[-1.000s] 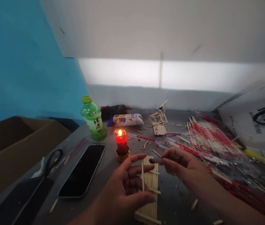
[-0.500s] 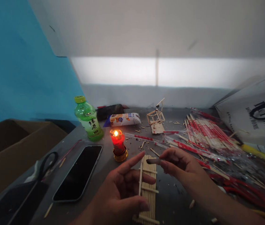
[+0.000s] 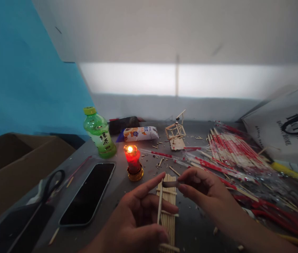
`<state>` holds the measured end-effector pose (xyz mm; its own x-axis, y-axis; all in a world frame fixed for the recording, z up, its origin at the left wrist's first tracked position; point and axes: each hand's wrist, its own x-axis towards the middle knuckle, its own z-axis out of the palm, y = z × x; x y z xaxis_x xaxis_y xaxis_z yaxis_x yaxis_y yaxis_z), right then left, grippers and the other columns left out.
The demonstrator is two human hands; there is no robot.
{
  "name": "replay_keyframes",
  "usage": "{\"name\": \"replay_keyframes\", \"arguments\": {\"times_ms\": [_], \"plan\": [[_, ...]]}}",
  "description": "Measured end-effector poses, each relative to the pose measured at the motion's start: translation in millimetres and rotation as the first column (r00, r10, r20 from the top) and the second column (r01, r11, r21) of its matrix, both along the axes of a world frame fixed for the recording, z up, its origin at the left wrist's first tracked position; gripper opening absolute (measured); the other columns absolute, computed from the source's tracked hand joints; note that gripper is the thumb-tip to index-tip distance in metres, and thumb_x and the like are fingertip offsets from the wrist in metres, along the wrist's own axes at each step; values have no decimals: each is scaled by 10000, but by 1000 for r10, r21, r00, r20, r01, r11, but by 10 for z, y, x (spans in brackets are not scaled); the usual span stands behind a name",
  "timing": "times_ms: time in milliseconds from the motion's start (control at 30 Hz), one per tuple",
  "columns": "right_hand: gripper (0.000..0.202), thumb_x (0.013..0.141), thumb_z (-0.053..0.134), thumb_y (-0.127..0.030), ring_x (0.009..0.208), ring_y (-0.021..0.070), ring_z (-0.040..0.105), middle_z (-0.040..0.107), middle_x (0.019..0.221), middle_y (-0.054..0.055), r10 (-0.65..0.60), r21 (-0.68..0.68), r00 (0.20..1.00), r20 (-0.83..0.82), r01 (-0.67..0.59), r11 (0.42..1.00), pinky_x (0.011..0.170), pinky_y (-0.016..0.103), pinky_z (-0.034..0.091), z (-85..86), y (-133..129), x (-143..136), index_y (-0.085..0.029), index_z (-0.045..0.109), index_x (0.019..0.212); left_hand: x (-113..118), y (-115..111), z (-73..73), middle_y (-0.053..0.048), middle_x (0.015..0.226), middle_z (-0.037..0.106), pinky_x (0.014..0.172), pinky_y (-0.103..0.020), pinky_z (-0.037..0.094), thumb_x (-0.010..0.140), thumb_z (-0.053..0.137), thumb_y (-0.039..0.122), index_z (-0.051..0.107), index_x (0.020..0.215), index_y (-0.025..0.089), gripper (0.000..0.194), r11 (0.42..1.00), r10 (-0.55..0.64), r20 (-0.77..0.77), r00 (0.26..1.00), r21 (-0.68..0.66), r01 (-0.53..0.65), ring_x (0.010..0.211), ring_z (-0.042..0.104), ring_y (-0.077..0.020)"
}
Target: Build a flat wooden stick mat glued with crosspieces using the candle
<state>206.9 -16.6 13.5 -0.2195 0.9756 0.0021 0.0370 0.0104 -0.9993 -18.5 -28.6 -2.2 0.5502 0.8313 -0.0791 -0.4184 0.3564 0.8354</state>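
Observation:
My left hand [image 3: 135, 216] holds a thin wooden stick [image 3: 160, 202] lengthwise between forefinger and thumb, over a flat panel of wooden sticks [image 3: 169, 226] laid side by side with a few crosspieces. A short, greyish translucent stick [image 3: 171, 183] with a blackened end is pinched by thumb and fingertips of my right hand [image 3: 204, 186]. Its dark end is at the upper part of the wooden stick, near my left fingertip; whether they touch I cannot tell. Part of the panel is hidden behind my left hand. Beyond the hands burns a red candle [image 3: 133, 163] on a gold base.
A phone [image 3: 88, 195] and a green tea bottle [image 3: 100, 133] are on the left. Behind stand a snack packet [image 3: 140, 134] and a small stick frame [image 3: 175, 135]. Bundled sticks [image 3: 233, 147], plastic wrappers and red-handled tool [image 3: 278, 218] lie right, beside a white bag [image 3: 280, 119].
My right hand has brought the blackened end slightly left to the wooden stick. The upper end of the wooden stick has shifted a little right in my left hand.

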Motion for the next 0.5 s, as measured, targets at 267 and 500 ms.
{"name": "replay_keyframes", "arguments": {"times_ms": [267, 500], "plan": [[182, 895, 749, -393, 868, 165, 663, 720, 920, 4, 65, 4, 996, 58, -65, 998, 774, 288, 508, 69, -86, -5, -238, 708, 982, 21, 17, 5, 29, 758, 697, 662, -269, 537, 602, 965, 150, 621, 1373, 324, 862, 997, 71, -43, 997, 45, -69, 665, 646, -138], [164, 905, 742, -373, 922, 180, 678, 726, 971, 15, 120, -21, 991, 54, -119, 993, 823, 310, 519, 92, -117, -9, -244, 723, 1004, 6, 17, 1, 6, 825, 664, 720, -326, 502, 547, 999, 260, 615, 1381, 330, 921, 993, 120, -137, 983, 30, -117, 776, 637, -200]]}}
